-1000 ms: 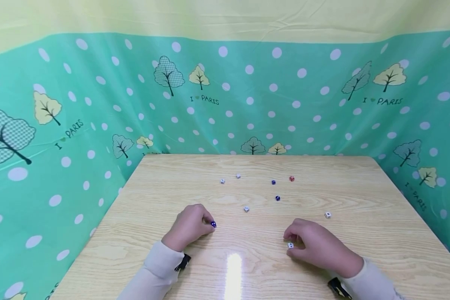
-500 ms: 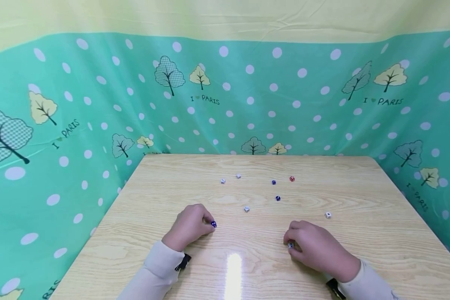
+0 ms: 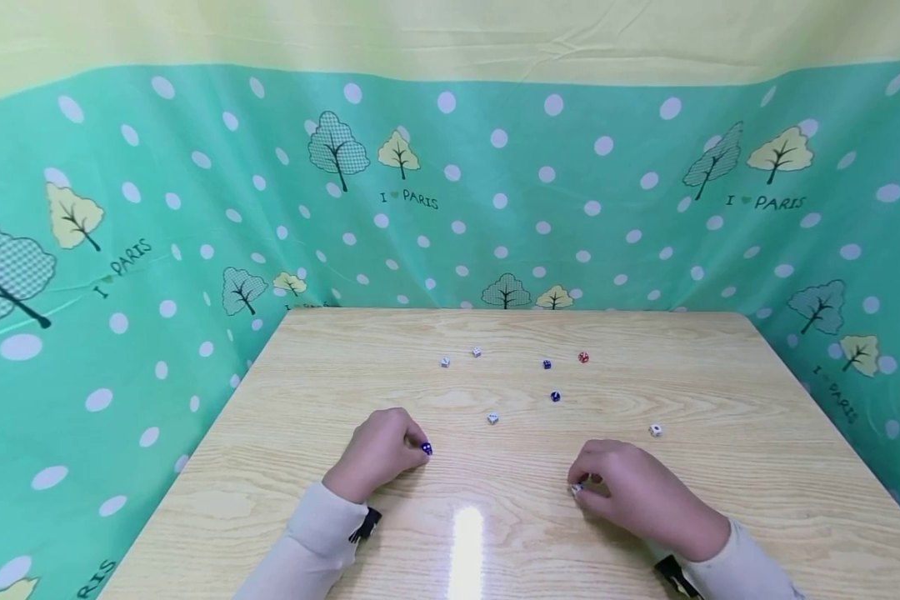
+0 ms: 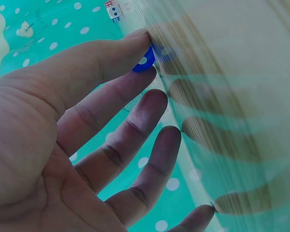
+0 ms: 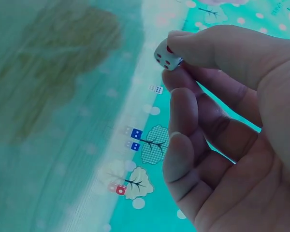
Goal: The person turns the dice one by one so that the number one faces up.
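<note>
My left hand pinches a dark blue die between thumb and index finger, low at the table. In the left wrist view that blue die sits under the thumb tip, and the other fingertips touch the tabletop. On the right, my right hand holds a white die by the thumb and fingertips. The right wrist view shows this white die tilted, with red pips, while the remaining fingers curl beneath.
Beyond the hands, on the wooden table, lie white dice, blue dice and a red die. Another white die is just past the right hand. A green dotted curtain surrounds the table's back and sides.
The white die has turned in my right fingertips and now shows less of its face; the right fingers closed in, then loosened slightly. My left hand and the blue die stayed put.
</note>
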Demonstrator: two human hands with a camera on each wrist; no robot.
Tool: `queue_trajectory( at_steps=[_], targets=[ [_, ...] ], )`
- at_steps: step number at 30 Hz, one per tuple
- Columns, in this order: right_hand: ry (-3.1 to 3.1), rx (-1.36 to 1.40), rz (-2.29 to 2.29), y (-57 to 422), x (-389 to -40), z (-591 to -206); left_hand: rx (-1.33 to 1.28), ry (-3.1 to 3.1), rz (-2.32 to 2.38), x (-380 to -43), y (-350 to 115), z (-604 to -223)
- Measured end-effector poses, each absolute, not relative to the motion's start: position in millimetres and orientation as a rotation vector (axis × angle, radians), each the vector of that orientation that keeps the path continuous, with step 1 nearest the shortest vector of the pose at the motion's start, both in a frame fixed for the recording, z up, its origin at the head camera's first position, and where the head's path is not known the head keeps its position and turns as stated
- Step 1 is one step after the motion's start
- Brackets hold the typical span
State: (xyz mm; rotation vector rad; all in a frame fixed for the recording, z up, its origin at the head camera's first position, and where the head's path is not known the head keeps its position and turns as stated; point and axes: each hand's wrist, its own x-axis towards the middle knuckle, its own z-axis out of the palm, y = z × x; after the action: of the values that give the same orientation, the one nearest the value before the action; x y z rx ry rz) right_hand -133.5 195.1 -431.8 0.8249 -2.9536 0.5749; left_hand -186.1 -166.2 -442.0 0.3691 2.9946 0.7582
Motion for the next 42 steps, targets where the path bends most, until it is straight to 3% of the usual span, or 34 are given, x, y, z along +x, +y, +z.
queue_trajectory(
  at_steps=[18, 42],
  targets=[
    [-3.059, 0.689, 1.109, 211, -143, -448, 0.377, 2.995, 0.766, -189, -167, -444],
    [-3.055, 0.731, 0.95, 208, -138, -450, 0.385, 2.997, 0.774, -187, -167, -446]
  ],
)
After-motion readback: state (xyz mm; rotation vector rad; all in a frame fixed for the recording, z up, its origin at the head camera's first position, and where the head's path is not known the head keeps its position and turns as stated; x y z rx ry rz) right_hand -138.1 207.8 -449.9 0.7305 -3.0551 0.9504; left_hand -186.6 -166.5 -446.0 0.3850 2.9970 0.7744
